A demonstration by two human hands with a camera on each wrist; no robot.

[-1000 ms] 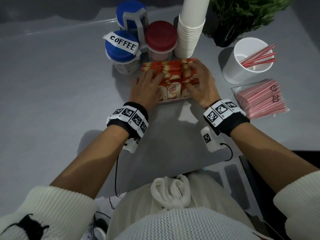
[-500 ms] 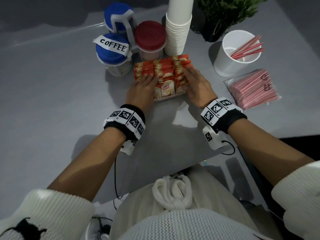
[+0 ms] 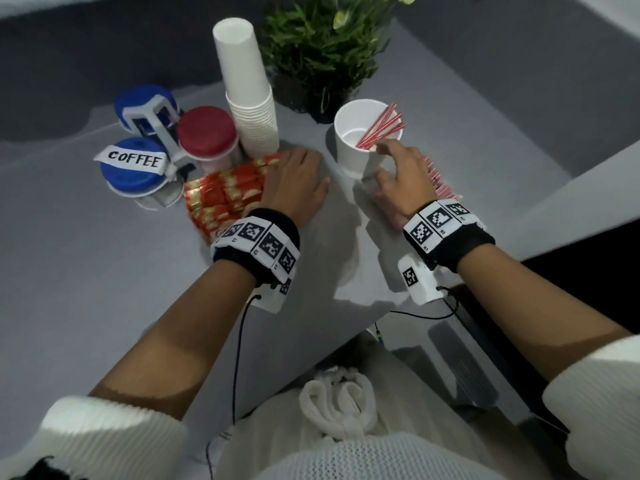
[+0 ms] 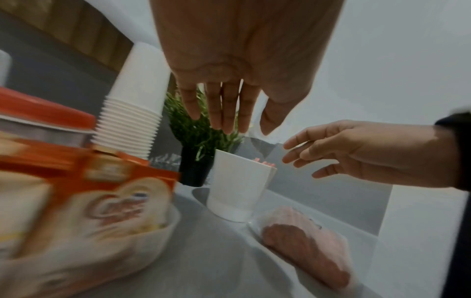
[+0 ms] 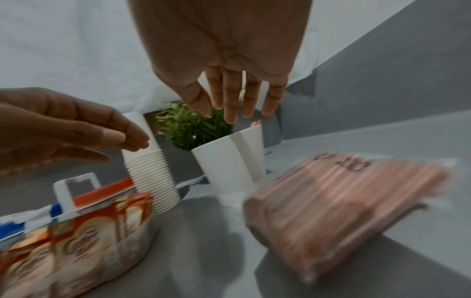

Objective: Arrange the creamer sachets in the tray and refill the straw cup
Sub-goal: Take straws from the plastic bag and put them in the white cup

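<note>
Grey table [image 3: 86, 271]. Stack of paper cups [image 3: 249, 98]. Blue-lidded jar [image 3: 133, 168], tag reading "COFFEE". Tray [image 4: 153, 238] of creamer sachets [image 3: 221, 199], print blurred. White straw cup [image 3: 360, 147], few straws, beside bagged straws [image 5: 344, 201]. Left hand [image 3: 294, 181], right hand [image 3: 398, 178]: fingers straight, holding nothing.

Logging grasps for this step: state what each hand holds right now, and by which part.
Nothing is held. The left hand hovers open beside the creamer sachets; the right hand reaches open toward the straw cup, fingers not yet around it.
</note>
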